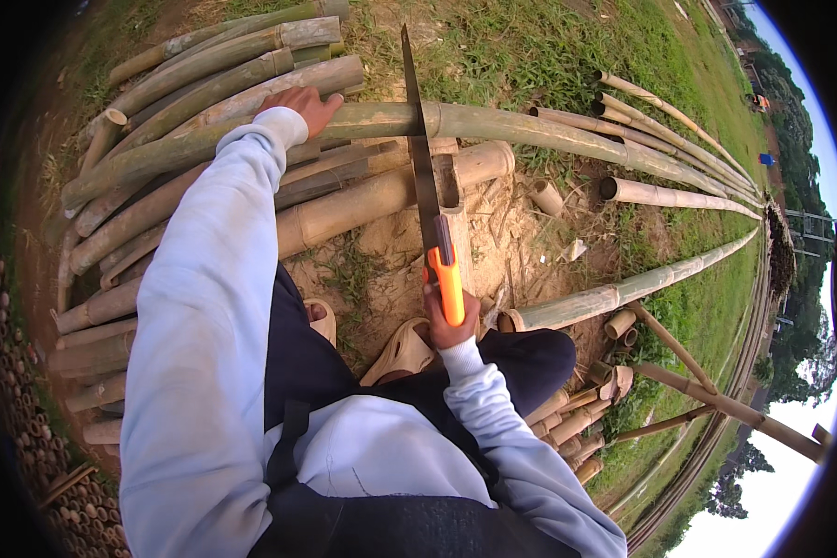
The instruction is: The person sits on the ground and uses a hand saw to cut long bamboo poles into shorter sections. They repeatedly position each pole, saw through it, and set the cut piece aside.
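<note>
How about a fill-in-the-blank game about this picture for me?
1. The right hand grips a tool called a ____.
2. Its handle is coloured ____.
3. The left hand rests on a long pole made of ____.
4. The blade crosses the pole to the ____ of the left hand.

Missing words: saw; orange; bamboo; right.

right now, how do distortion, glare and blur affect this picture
Head view: the long green bamboo pole looks bowed, likely from fisheye distortion; the bright white sky at lower right is blown out; the orange-handled, dark-bladed handsaw has fairly clear outlines.
</note>
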`<state>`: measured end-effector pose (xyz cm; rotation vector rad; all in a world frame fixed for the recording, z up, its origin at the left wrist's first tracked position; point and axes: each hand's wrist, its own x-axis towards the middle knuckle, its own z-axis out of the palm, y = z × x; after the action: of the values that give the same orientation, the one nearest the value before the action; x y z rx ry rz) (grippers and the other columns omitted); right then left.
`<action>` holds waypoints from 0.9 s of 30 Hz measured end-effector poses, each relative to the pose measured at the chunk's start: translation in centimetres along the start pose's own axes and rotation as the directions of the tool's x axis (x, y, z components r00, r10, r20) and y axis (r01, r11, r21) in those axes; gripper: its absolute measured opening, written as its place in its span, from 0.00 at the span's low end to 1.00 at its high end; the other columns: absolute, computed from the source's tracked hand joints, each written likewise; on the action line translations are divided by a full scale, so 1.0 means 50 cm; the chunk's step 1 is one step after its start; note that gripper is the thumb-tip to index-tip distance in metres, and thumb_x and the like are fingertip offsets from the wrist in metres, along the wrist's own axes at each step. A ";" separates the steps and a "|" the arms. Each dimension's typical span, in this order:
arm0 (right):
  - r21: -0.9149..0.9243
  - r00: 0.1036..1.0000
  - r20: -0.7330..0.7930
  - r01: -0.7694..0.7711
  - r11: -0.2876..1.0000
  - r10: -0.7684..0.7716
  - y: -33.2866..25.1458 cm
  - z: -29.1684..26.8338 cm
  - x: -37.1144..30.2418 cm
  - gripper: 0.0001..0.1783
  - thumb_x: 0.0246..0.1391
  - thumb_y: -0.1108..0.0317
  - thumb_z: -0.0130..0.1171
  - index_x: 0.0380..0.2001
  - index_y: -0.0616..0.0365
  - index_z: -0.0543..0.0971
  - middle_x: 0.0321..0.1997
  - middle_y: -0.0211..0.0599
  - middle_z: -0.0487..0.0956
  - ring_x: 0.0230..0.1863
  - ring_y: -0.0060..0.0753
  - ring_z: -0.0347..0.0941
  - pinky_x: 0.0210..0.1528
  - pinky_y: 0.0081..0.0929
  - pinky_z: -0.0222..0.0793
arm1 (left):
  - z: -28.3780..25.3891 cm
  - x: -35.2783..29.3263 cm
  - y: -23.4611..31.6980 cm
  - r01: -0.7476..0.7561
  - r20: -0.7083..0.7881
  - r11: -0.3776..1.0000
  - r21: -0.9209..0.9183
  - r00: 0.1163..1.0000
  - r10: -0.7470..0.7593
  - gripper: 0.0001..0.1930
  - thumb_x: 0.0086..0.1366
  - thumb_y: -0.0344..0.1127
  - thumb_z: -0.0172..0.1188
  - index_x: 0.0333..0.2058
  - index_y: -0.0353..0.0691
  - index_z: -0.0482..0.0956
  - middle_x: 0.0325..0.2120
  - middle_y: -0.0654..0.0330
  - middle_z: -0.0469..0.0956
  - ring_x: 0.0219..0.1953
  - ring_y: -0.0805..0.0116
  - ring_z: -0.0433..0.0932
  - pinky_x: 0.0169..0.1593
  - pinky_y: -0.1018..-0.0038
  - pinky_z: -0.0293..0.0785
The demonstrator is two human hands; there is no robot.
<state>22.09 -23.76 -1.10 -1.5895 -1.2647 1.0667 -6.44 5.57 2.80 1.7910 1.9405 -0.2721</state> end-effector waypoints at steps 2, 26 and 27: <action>0.089 0.997 -0.007 0.074 0.993 -0.074 0.019 0.060 0.147 0.08 0.60 0.72 0.64 0.30 0.65 0.79 0.19 0.26 0.73 0.22 0.16 0.65 0.26 0.24 0.64 | -0.003 0.000 0.017 -0.031 -0.023 0.999 -0.012 0.999 0.030 0.35 0.71 0.63 0.40 0.49 0.36 0.83 0.54 0.46 0.80 0.58 0.46 0.77 0.66 0.51 0.66; 0.061 0.987 0.021 -0.159 0.985 0.158 -0.097 0.018 0.042 0.10 0.61 0.70 0.64 0.36 0.68 0.81 0.23 0.26 0.74 0.25 0.17 0.67 0.29 0.23 0.65 | 0.044 -0.018 -0.021 -0.068 -0.080 0.995 0.072 0.994 0.074 0.36 0.72 0.64 0.38 0.50 0.35 0.82 0.53 0.45 0.80 0.58 0.47 0.77 0.64 0.51 0.68; -0.001 0.985 0.046 -0.165 0.986 0.165 -0.121 0.006 -0.024 0.08 0.60 0.71 0.64 0.38 0.68 0.81 0.23 0.28 0.76 0.26 0.18 0.70 0.30 0.23 0.68 | 0.074 -0.002 -0.062 -0.034 -0.178 0.995 0.090 0.983 0.049 0.37 0.72 0.65 0.39 0.50 0.35 0.82 0.52 0.45 0.80 0.57 0.47 0.78 0.63 0.52 0.69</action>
<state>19.90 -23.94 4.68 -1.6996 -1.1761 1.2128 -8.68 3.39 -0.87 1.9698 2.0391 -0.1879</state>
